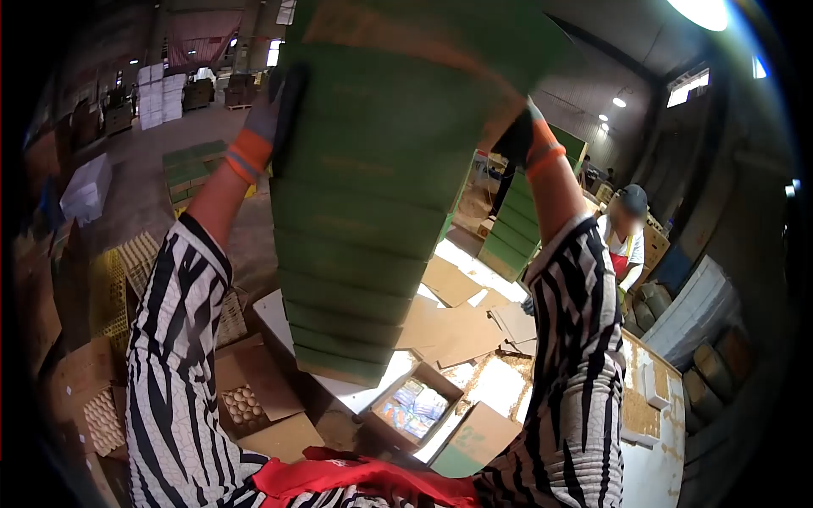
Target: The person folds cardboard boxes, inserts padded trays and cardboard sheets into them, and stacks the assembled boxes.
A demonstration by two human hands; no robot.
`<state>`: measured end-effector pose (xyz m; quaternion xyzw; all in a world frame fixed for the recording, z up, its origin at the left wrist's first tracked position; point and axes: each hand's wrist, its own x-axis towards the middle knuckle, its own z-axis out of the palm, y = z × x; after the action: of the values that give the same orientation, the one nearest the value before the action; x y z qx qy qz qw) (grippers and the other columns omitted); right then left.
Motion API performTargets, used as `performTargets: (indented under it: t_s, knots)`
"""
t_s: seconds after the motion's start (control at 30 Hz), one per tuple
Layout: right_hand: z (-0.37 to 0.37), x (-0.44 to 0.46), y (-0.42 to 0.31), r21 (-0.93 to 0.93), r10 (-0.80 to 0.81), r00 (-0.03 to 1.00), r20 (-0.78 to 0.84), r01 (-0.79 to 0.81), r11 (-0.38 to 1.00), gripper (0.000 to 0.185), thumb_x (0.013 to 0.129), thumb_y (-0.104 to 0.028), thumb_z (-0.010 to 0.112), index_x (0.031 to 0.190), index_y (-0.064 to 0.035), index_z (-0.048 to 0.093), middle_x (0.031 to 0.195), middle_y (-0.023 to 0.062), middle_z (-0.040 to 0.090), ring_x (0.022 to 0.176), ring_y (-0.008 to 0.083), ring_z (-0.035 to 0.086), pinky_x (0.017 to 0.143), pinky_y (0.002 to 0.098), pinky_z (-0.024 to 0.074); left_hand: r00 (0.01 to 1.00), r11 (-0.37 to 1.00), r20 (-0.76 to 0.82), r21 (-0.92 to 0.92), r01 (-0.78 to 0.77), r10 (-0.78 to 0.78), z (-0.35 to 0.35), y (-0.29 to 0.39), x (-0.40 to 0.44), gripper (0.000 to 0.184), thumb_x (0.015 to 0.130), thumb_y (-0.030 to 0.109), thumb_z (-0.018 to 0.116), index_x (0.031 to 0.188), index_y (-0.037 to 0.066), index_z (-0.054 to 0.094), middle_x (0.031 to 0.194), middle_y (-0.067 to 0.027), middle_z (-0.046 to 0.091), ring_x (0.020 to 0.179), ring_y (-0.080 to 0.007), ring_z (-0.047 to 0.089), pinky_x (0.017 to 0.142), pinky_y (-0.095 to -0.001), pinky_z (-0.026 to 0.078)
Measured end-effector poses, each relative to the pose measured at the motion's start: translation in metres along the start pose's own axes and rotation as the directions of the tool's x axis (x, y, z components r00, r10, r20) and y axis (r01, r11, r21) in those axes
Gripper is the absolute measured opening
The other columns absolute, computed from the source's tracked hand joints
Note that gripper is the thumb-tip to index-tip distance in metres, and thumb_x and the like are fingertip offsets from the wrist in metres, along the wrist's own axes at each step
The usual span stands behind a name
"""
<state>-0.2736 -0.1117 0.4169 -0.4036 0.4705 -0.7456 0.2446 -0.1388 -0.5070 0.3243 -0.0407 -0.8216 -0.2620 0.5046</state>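
Observation:
A tall stack of green cardboard boxes (356,262) rises in front of me. Its top green cardboard box (381,110) is between my two gloved hands. My left hand (278,114), in a dark glove with an orange cuff, presses against the box's left side. On the opposite side, my right hand (521,135) grips near the brown edge, its fingers partly hidden. Whether this box rests on the stack or is slightly raised cannot be made out. Below the stack, an open carton (412,406) holds colourful printed packets.
Cartons of eggs (241,405) stand at lower left, near egg trays (140,258). Flattened cardboard (457,326) covers part of the lit white table. A person in a cap (627,229) stands at right, beside more green boxes (512,224). White foam pieces (654,385) lie at lower right.

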Motion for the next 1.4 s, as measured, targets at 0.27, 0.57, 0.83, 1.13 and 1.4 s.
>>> performTargets:
  t_s: [0.27,0.57,0.83,1.13,1.4]
  knots:
    - [-0.044,0.079,0.016,-0.985,-0.58,0.809,-0.101,0.002,0.174,0.066,0.09,-0.067,0.037,0.109,-0.0079,0.06,0.091,0.0151,0.066,0.079,0.0321,0.063,0.073,0.0434,0.0505,0.996,0.991,-0.084,-0.133,0.02,-0.031,-0.006,0.019,-0.028,0.068,0.096,0.044,0.049,0.142,-0.002,0.033,0.137,-0.0219,0.047,0.115,-0.0278,0.055,0.096,-0.0321,0.042]
    - [-0.01,-0.096,0.111,-0.586,-0.535,0.807,-0.248,0.315,0.747,0.045,0.092,-0.029,0.058,0.127,0.0004,0.054,0.106,0.0099,0.064,0.085,0.014,0.063,0.073,0.0255,0.0503,0.929,0.99,-0.355,0.053,0.133,-0.106,0.004,0.037,-0.052,0.062,0.093,0.041,0.052,0.134,-0.005,0.044,0.13,-0.0184,0.054,0.117,-0.0281,0.052,0.095,-0.0343,0.042]
    - [-0.088,-0.483,0.312,-0.297,0.025,0.467,-0.884,-0.6,0.743,0.049,0.089,-0.022,0.064,0.134,-0.0066,0.051,0.11,0.0108,0.065,0.09,0.0146,0.059,0.076,0.0293,0.0498,0.87,0.904,0.334,-0.352,-0.241,0.362,0.185,0.226,-0.358,0.07,0.083,0.024,0.066,0.141,-0.003,0.036,0.147,-0.0199,0.035,0.136,-0.0336,0.033,0.108,-0.0389,0.031]
    - [-0.174,-0.806,0.297,0.287,0.07,-0.289,-0.955,-0.834,0.471,0.08,0.078,-0.04,0.075,0.127,0.0152,0.043,0.12,0.0284,0.058,0.112,0.0331,0.057,0.091,0.0361,0.0466,0.46,0.937,0.821,0.338,0.085,-0.338,0.378,0.343,-0.613,0.097,0.081,0.059,0.055,0.149,0.001,0.017,0.151,-0.0263,0.022,0.139,-0.0414,0.022,0.114,-0.0483,0.016]
    - [-0.178,-0.819,0.271,-0.105,-0.153,-0.11,-0.982,-0.354,0.929,0.039,0.089,-0.009,0.064,0.124,0.0052,0.053,0.11,0.0097,0.063,0.095,0.016,0.059,0.084,0.0279,0.0482,0.665,0.846,0.554,0.153,0.51,-0.501,0.396,0.34,-0.608,0.085,0.085,0.044,0.062,0.147,0.001,0.022,0.146,-0.0246,0.031,0.133,-0.0413,0.031,0.111,-0.0484,0.021]
